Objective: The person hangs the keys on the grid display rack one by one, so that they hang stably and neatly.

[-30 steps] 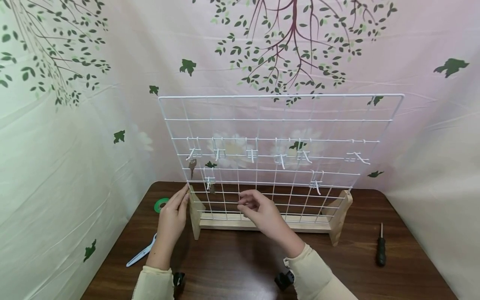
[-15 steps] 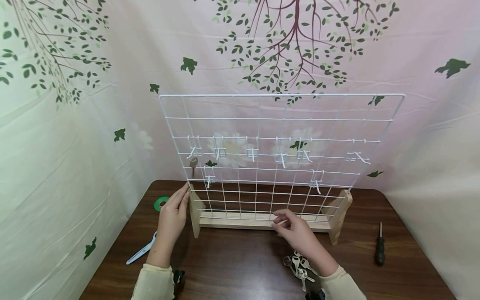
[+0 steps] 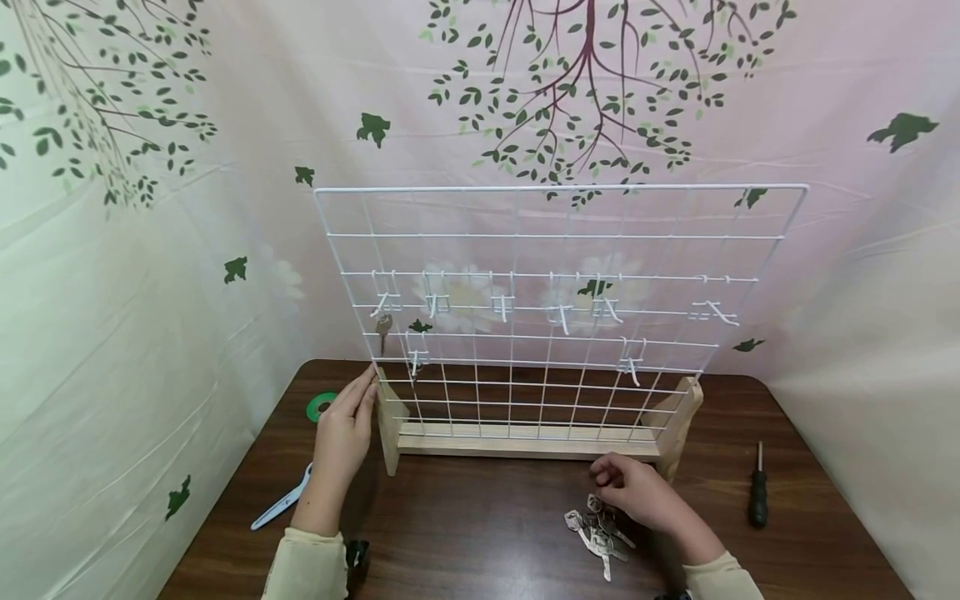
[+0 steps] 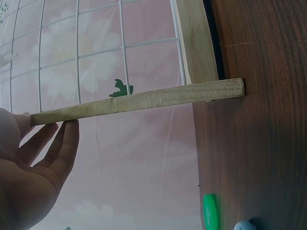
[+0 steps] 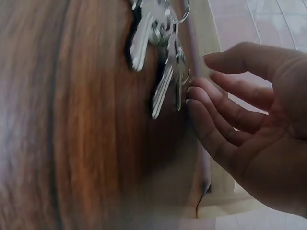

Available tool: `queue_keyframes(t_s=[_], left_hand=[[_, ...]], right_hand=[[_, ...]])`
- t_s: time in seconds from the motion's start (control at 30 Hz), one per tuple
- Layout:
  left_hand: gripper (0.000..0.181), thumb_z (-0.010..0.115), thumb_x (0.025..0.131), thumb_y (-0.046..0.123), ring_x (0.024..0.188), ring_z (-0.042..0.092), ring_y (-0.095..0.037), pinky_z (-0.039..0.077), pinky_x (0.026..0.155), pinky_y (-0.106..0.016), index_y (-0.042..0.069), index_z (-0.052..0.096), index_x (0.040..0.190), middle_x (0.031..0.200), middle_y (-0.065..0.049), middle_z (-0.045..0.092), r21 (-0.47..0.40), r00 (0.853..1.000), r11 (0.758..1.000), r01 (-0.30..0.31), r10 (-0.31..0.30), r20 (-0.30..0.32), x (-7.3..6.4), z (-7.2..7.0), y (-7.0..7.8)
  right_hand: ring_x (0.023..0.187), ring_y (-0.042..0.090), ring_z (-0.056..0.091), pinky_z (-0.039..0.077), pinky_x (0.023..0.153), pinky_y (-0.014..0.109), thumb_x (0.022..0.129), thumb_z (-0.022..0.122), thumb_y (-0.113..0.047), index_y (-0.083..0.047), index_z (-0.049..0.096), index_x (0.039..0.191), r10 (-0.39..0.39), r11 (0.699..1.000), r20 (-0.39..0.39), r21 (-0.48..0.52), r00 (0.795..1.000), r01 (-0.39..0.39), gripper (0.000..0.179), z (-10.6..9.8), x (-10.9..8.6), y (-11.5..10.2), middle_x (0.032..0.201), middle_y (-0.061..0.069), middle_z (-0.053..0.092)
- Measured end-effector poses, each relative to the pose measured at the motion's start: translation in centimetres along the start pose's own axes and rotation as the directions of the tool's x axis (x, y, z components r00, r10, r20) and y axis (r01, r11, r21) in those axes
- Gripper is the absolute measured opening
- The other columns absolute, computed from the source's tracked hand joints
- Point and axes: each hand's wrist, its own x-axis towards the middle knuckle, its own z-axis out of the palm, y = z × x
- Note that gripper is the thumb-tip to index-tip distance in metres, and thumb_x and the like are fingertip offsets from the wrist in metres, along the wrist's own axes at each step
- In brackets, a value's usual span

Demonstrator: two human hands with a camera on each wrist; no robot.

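Note:
My left hand (image 3: 345,433) grips the top of the wooden side upright (image 4: 139,99) at the left end of the rack. In the left wrist view the thumb lies on one side of the wood and the fingers on the other. Just beside my right hand (image 3: 637,492), a pile of silver keys (image 3: 600,533) lies on the table. That hand's fingers are loosely bent with a gap to the thumb and nothing between them, as the right wrist view [shows keys](#) close by. A single key (image 3: 384,327) hangs at the upper left hook of the white wire grid (image 3: 513,337).
Several white hooks (image 3: 502,307) stick out from the grid toward me. A green tape roll (image 3: 320,406) and light blue scissors (image 3: 281,506) lie at the left of the brown table (image 3: 480,517). A screwdriver (image 3: 759,492) lies at the right. A printed cloth hangs behind.
My right hand has moved from in front of the grid's middle down and right to beside the keys, which have come into view. My left hand has stayed on the upright.

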Motion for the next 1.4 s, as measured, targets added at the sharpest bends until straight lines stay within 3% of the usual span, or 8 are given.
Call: queue_keyframes(t_s=[0.2,0.4,0.6,0.8,1.07,1.17,1.4], left_hand=[[0.041,0.057,0.112,0.018,0.135,0.067,-0.038,0.058,0.107,-0.057,0.013,0.061,0.153,0.148,-0.016,0.068,-0.01,1.0,1.0,-0.002,0.002,0.006,0.02,-0.03,-0.04],[0.041,0.056,0.112,0.018,0.134,0.067,-0.039,0.058,0.106,-0.057,0.012,0.061,0.153,0.148,-0.017,0.067,-0.006,1.0,1.0,-0.005,0.005,0.008,0.05,-0.07,0.05],[0.041,0.056,0.113,0.018,0.135,0.067,-0.039,0.057,0.107,-0.056,0.012,0.061,0.153,0.149,-0.017,0.067,-0.002,1.0,1.0,-0.002,0.002,0.013,0.06,-0.14,0.13],[0.041,0.056,0.113,0.018,0.135,0.067,-0.039,0.058,0.107,-0.056,0.012,0.061,0.153,0.149,-0.016,0.067,0.004,1.0,1.0,0.003,-0.003,0.019,0.02,-0.12,-0.01],[0.04,0.056,0.112,0.016,0.132,0.068,-0.04,0.059,0.104,-0.056,0.009,0.061,0.152,0.147,-0.018,0.068,-0.008,1.0,1.0,-0.025,0.025,0.007,0.07,-0.01,-0.16],[0.04,0.057,0.112,0.016,0.132,0.068,-0.04,0.059,0.104,-0.056,0.007,0.061,0.151,0.146,-0.019,0.068,-0.009,1.0,1.0,-0.026,0.026,0.005,0.05,0.07,-0.3],[0.04,0.055,0.113,0.016,0.132,0.068,-0.041,0.059,0.104,-0.058,0.008,0.061,0.151,0.146,-0.019,0.068,-0.007,0.999,0.999,-0.035,0.035,0.004,0.12,0.14,-0.3]], right_hand=[[0.086,0.003,0.062,0.054,0.074,0.02,0.084,0.073,0.003,-0.003,0.072,0.108,-0.122,0.993,0.086,0.004,0.989,0.122,0.025,-0.43,-0.16,0.9,0.102,0.006,0.072],[0.086,0.011,0.062,0.053,0.073,0.021,0.083,0.074,0.003,-0.004,0.073,0.107,-0.175,0.984,0.139,0.004,0.975,0.176,0.025,-0.34,-0.06,1.17,0.1,0.006,0.068],[0.088,0.003,0.059,0.052,0.074,0.021,0.084,0.075,0.0,-0.005,0.074,0.107,-0.168,0.986,0.151,0.002,0.974,0.17,0.024,-0.25,-0.06,1.2,0.101,0.004,0.065],[0.088,0.008,0.059,0.051,0.074,0.021,0.081,0.076,0.001,-0.004,0.072,0.109,-0.167,0.986,0.186,0.024,0.968,0.165,0.028,-0.2,-0.01,0.96,0.1,0.006,0.065],[0.078,-0.002,0.053,0.046,0.067,0.018,0.082,0.072,0.004,-0.006,0.071,0.101,-0.086,0.996,0.198,0.02,0.976,0.084,0.022,0.22,0.49,0.66,0.089,0.003,0.065],[0.079,-0.002,0.052,0.046,0.066,0.019,0.082,0.073,0.003,-0.006,0.07,0.102,-0.088,0.996,0.202,0.016,0.975,0.086,0.022,0.27,0.52,0.61,0.089,0.002,0.064],[0.087,0.005,0.052,0.045,0.071,0.021,0.088,0.077,-0.002,-0.013,0.073,0.115,-0.236,0.966,0.221,-0.053,0.946,0.254,0.03,0.28,0.81,0.43,0.098,0.001,0.058]])
